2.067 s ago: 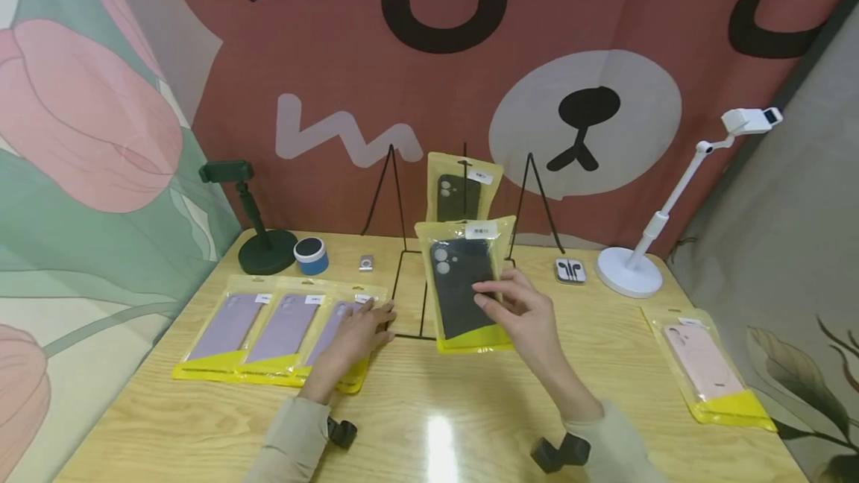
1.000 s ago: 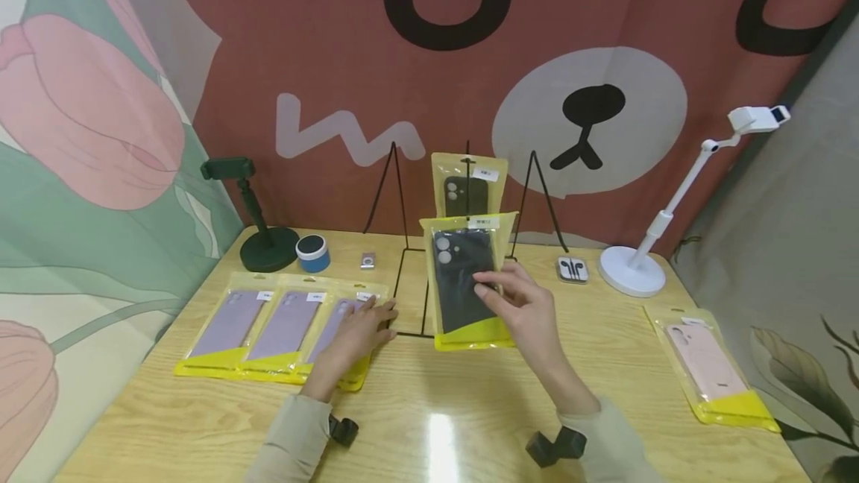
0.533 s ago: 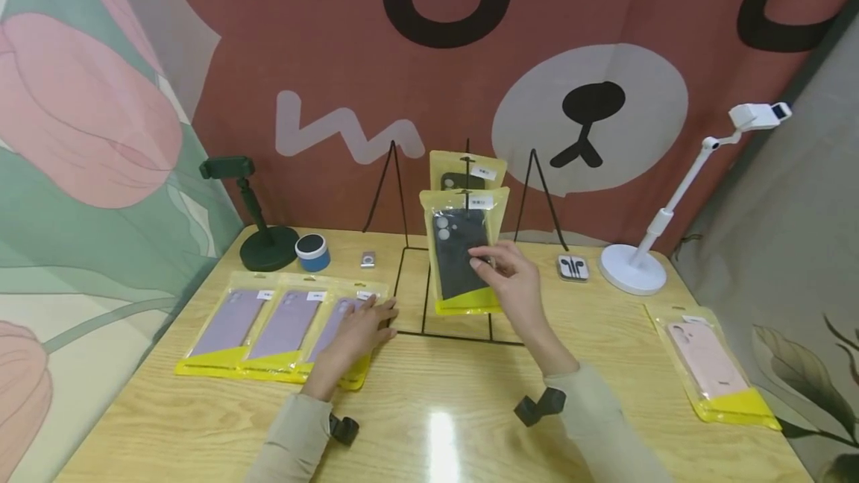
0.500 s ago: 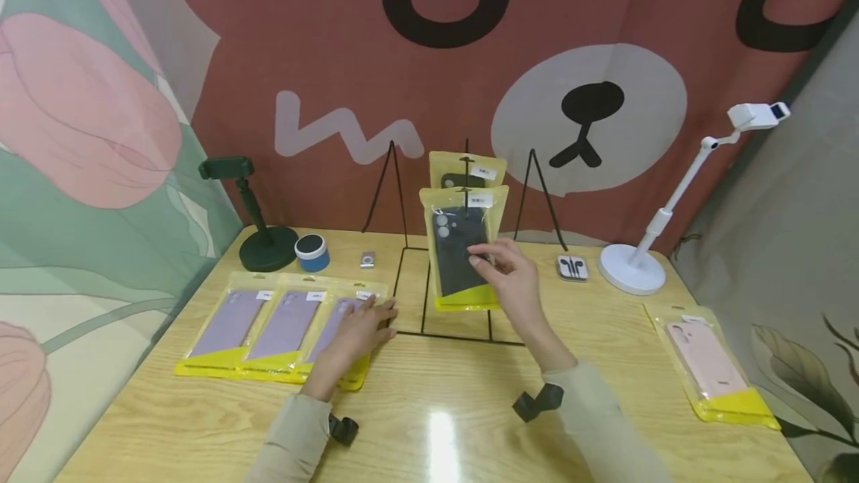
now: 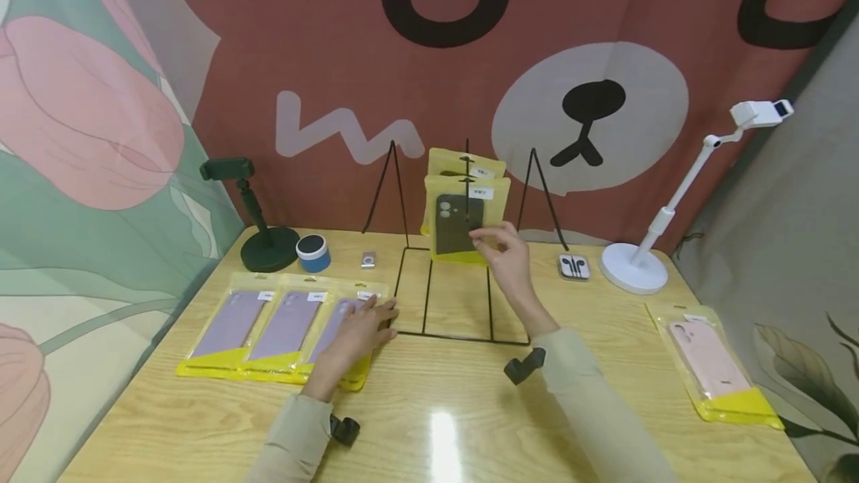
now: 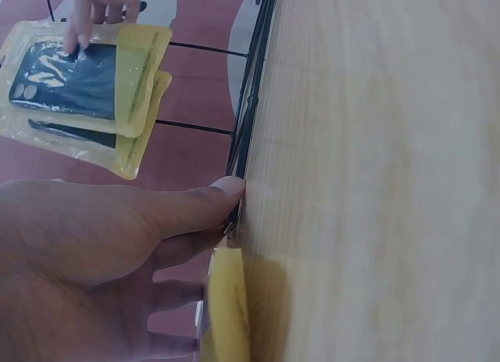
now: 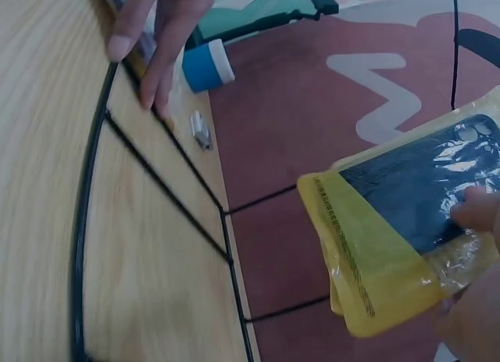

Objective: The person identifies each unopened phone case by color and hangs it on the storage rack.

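Observation:
My right hand (image 5: pixel 508 263) pinches the right side of a yellow-edged clear packet with a black phone case (image 5: pixel 456 223). The packet hangs upright at the middle hook of a black wire display rack (image 5: pixel 456 337), the hook's wire showing in front of its top. Behind it is another packaged phone case (image 5: pixel 439 162), mostly covered. My left hand (image 5: pixel 356 334) lies with fingers spread over the rightmost packaged purple phone case (image 5: pixel 329 330), beside the rack's base. In the left wrist view, the left thumb (image 6: pixel 226 188) touches the rack's wire.
Two more packaged purple cases (image 5: pixel 282 326) lie at left, and a packaged pink case (image 5: pixel 708 360) at right. Behind stand a dark green phone stand (image 5: pixel 268 248), a blue-white round jar (image 5: pixel 312 253), a small silver device (image 5: pixel 367 261), boxed earphones (image 5: pixel 573 267) and a white stand (image 5: pixel 634 268).
My right hand has moved the black case packet up and back along the hook, close to the rear packet, which it now covers more. The left hand has stayed in place.

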Available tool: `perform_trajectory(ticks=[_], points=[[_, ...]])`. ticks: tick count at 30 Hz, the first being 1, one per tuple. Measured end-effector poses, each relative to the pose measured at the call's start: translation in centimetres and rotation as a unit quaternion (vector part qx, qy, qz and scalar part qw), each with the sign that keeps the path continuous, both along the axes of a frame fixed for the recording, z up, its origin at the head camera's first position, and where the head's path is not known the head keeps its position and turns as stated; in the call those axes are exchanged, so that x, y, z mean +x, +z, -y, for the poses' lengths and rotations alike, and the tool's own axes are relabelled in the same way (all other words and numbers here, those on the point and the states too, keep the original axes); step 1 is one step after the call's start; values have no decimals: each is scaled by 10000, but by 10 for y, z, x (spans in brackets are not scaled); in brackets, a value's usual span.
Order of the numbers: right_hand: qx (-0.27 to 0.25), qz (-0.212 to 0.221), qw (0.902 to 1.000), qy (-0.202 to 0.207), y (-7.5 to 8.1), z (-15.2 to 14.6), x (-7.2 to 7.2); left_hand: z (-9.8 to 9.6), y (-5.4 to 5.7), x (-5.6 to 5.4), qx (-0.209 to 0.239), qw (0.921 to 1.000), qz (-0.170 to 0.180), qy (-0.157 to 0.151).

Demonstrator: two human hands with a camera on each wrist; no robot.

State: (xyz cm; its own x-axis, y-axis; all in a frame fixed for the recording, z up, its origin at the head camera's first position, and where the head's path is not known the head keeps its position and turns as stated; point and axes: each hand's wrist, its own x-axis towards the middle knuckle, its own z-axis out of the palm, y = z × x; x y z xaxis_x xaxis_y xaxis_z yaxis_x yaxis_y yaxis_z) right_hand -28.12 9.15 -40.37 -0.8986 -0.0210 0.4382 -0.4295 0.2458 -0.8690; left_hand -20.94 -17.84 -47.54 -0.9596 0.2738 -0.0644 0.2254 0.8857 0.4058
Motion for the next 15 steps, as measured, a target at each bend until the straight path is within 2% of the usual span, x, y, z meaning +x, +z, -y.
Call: perform_trajectory(ticks=[3,5,7,9,11,13,15], points=[[477,-280,9979,-350,-8,-17,9,-1,1,0,6,10000,4,-21],[768,-716,9934,-471,-14,-35,21,-1,1,0,-16,10000,-15,-35],[1161,-1200,9840,-627,-18,-57,34,-1,2,0,-31,10000,-41,-30],[1529,-1370,9751,-837,-21,-86,45,0,4,0,-50,10000,-80,-25],[1995,-1156,9666,-1117,-22,-121,55,0,4,0,-65,9999,-98,-26],[2518,-604,9556,-1407,-21,-160,64,1,5,-1,-61,9999,-107,-9],[3141,111,9341,-1695,-22,-201,73,1,5,-1,-56,9999,-121,0]])
